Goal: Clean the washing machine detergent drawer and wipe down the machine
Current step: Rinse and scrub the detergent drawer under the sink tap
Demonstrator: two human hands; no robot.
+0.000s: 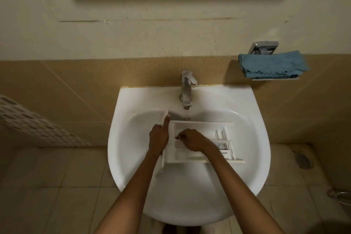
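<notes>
While the detergent drawer [201, 138] lies across the bowl of the white sink [252, 129], below the spout of the tap [187, 89], both bare hands work on it. Left hand [158, 139]: closed around the drawer's front panel end, index finger extended along the panel edge, steadying the part. Right hand [191, 139]: fingertips pinched together inside the large front compartment, apparently rubbing or picking at residue; whether they hold a small tool or nothing cannot be told, as the view is dim and the fingers hide the spot. Whether water is running is likewise unclear. A blue cloth [273, 64] lies folded on a wall shelf to the right, well apart from the sink, unused.

Judged risks: the drawer bridges a curved, probably wet bowl, so a push from the right hand could slide or tip it if the left grip slackens. The thin partitions and siphon insert at the right-hand end could snap under forceful scrubbing. Residue loosened here may lodge in the narrow rear compartments unless rinsed through.
</notes>
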